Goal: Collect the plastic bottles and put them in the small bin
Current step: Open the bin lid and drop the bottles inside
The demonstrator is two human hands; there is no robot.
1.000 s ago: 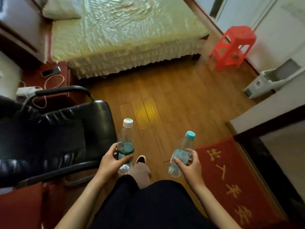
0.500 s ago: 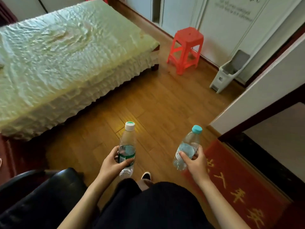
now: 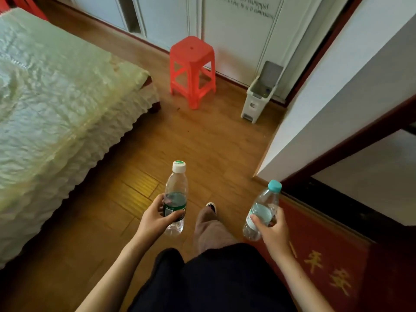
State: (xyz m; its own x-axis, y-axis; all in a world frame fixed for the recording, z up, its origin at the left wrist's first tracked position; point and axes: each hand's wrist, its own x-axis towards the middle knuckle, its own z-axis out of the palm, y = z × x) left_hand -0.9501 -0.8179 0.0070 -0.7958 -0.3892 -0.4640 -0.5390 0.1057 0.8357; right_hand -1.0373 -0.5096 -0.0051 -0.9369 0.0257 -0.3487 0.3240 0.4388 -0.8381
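Observation:
My left hand grips a clear plastic bottle with a green label and white cap, held upright low in the middle of the view. My right hand grips a second clear bottle with a pale blue label and teal cap, tilted a little to the right. The small white bin stands on the floor ahead and to the right, against the white cupboard doors, with its lid raised. Something small and blue lies inside it. Both hands are well short of the bin.
A red plastic stool stands left of the bin. A bed with a pale green cover fills the left side. A white wall corner juts in on the right, with a red doormat below it. My foot steps on wooden floor.
The view has swung right and moved forward: the black chair left the frame, the bed slid left, and the stool and bin came closer to centre. Both hands still hold their bottles.

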